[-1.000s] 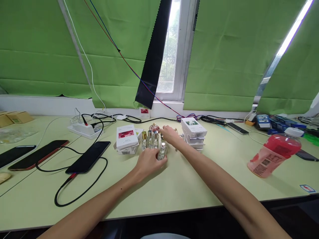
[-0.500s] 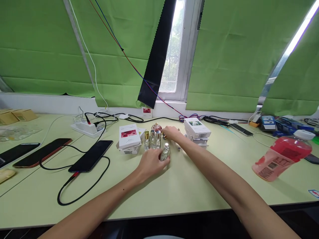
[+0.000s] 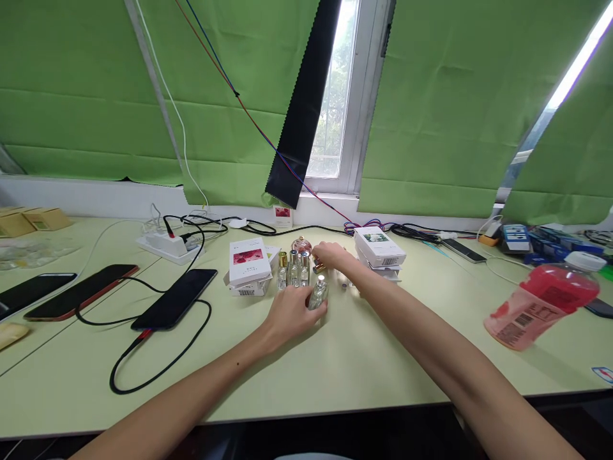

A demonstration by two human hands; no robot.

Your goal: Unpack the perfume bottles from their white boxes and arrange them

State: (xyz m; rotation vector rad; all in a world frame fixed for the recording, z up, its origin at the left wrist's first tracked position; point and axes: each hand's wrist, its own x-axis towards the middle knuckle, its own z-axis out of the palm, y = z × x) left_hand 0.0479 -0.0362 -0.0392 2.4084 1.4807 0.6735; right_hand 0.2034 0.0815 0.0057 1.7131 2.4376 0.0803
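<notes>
My left hand (image 3: pixel 290 310) rests on the table, closed around a small clear glass bottle (image 3: pixel 318 295) whose narrow top shows no cap. Just behind it, several small glass bottles (image 3: pixel 294 271) stand upright in a group, with gold and silver caps. My right hand (image 3: pixel 332 257) reaches past them, its fingers pinched on what looks like a small gold bottle cap (image 3: pixel 317 266). A round pinkish glass bottle (image 3: pixel 301 245) stands behind the group. More small shiny pieces (image 3: pixel 343 281) lie under my right wrist, partly hidden by it.
White boxes stand stacked left (image 3: pixel 249 260) and right (image 3: pixel 378 246) of the bottles. Phones, including a black one (image 3: pixel 175 299) on a cable, lie at left near a power strip (image 3: pixel 167 246). A bottle of red drink (image 3: pixel 541 300) stands at right. Cables run along the wall.
My right hand has shifted slightly, and more of the gold piece at its fingertips now shows, a little lower. My left hand stays in place with the glass bottle.
</notes>
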